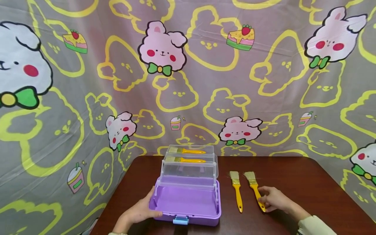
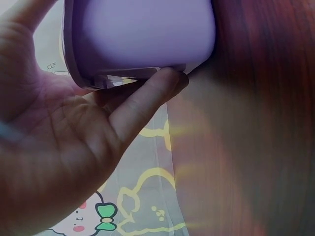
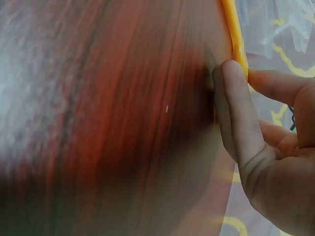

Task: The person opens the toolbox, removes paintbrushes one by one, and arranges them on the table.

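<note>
A purple toolbox [image 1: 188, 199] with a pale blue latch [image 1: 180, 220] stands unfolded on the table, its clear trays [image 1: 188, 171] raised at the back. Two yellow-handled paintbrushes lie in those trays, an upper brush [image 1: 192, 151] and a lower brush [image 1: 191, 160]. My left hand [image 1: 140, 210] holds the toolbox's left side, thumb near the front corner; the left wrist view shows the purple wall [image 2: 142, 34] against it. At the right, my right hand [image 1: 276, 199] pinches the handle of a paintbrush [image 1: 254, 187], bristles pointing away. Another paintbrush [image 1: 237, 191] lies between it and the toolbox.
The dark reddish-brown table [image 1: 317, 195] has rounded far corners. A grey curtain [image 1: 205, 81] with rabbit and cake prints hangs behind it and along the sides.
</note>
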A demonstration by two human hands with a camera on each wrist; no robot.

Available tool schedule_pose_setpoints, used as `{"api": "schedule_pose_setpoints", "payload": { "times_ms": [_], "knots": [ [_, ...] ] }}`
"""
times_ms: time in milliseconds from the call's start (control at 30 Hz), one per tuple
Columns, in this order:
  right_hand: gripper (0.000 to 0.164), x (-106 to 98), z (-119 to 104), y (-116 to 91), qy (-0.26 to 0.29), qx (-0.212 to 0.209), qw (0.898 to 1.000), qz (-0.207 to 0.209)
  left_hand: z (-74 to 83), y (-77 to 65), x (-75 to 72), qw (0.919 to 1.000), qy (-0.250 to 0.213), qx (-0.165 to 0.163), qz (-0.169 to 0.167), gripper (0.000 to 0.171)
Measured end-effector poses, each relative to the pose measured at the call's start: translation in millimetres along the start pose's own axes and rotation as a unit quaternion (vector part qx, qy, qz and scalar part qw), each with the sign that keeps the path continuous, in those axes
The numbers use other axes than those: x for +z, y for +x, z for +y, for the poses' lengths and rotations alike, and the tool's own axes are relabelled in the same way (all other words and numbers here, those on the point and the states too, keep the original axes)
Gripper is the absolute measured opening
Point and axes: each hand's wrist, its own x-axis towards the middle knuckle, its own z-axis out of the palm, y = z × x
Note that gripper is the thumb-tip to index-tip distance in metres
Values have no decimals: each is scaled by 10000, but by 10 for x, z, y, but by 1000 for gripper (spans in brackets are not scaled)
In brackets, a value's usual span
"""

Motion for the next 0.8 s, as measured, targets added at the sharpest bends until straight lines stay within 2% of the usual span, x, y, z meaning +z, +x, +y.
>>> {"api": "schedule_pose_setpoints", "payload": {
  "times_ms": [200,567,667,800],
  "knots": [
    [51,74,-35,21,-386,236,9977,499,8,-5,-1,10000,3,-76,24,114],
    [37,119,-108,32,-1115,439,9881,966,10,-2,-23,9998,-105,-184,-47,115],
    [30,112,-186,44,-1859,165,9757,1152,13,-2,-18,9997,-128,-198,-60,115],
    [26,115,-368,96,-3065,-440,9405,1401,5,0,-17,9998,-98,-161,-38,115]
  ]
}}
